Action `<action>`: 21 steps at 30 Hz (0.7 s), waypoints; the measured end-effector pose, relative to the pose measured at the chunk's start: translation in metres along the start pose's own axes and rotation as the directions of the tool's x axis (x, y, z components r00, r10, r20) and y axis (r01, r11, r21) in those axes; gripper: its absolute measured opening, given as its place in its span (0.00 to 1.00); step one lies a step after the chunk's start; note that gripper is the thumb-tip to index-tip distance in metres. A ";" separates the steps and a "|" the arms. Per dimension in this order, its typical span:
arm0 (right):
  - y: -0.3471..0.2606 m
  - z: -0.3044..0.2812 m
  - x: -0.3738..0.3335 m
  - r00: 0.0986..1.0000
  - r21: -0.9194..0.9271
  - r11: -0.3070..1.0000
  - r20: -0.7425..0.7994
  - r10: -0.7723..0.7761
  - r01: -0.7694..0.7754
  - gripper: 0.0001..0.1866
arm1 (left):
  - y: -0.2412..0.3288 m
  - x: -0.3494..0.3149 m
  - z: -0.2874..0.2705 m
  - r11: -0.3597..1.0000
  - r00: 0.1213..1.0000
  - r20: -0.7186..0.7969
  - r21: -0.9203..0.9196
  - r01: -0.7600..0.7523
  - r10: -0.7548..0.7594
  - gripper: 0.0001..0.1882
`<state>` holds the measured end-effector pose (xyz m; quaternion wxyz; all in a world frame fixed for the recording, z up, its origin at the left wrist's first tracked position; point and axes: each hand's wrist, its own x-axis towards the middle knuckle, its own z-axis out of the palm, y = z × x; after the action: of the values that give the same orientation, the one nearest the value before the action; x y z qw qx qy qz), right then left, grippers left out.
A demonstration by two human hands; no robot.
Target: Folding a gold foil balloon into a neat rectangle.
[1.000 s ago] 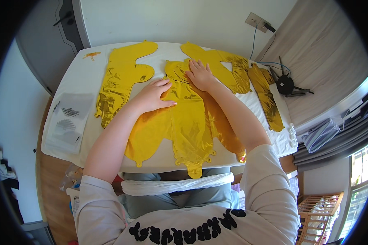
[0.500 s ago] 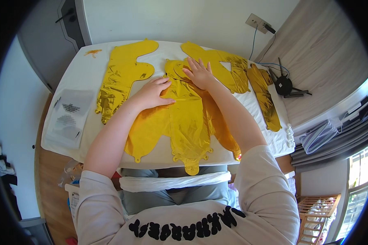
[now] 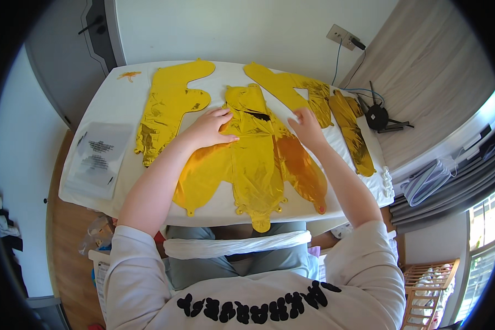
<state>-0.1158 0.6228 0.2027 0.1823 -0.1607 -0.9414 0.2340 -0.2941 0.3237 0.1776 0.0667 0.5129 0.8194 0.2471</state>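
Note:
A flat gold foil balloon lies uninflated in the middle of the white-covered table, its lobes spread and its foil creased. A dark fold crosses its upper part. My left hand rests on its left edge, thumb and fingers apart. My right hand is over the far right side of this balloon, its fingers curled in; whether they pinch anything is hidden. More flat gold foil balloons lie around it: one at the left, one at the upper right and a narrow one at the far right.
A clear plastic bag with dark print lies on the table's left. A small orange item is at the far left corner. A black router-like device with cables stands at the right edge, below a wall socket.
My right hand has lifted off the middle balloon's upper part, moved right and nearer, and curled its fingers. My left hand stays on the foil. The view has shifted slightly.

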 end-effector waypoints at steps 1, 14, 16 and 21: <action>-0.002 -0.015 -0.024 0.999 -0.056 0.998 0.038 0.024 -0.022 0.23 | 0.001 0.001 -0.001 1.000 1.000 -0.002 -0.002 -0.003 0.003 0.50; -0.021 -0.097 -0.131 0.767 -0.196 0.912 0.494 0.409 -0.360 0.26 | 0.004 0.010 -0.001 1.000 0.999 0.033 0.031 -0.001 0.000 0.48; -0.026 -0.096 -0.128 0.719 -0.104 0.889 0.551 0.424 -0.445 0.25 | 0.002 0.009 -0.001 0.999 1.000 0.026 0.039 -0.001 0.000 0.48; -0.048 -0.088 -0.128 0.796 0.314 0.812 0.541 0.273 -0.492 0.24 | 0.001 0.008 0.001 0.999 1.000 0.007 0.048 -0.013 0.013 0.47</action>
<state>0.0230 0.5663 0.2652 -0.0733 -0.2455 -0.8246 0.5043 -0.2969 0.3314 0.1779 0.0556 0.5205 0.8216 0.2258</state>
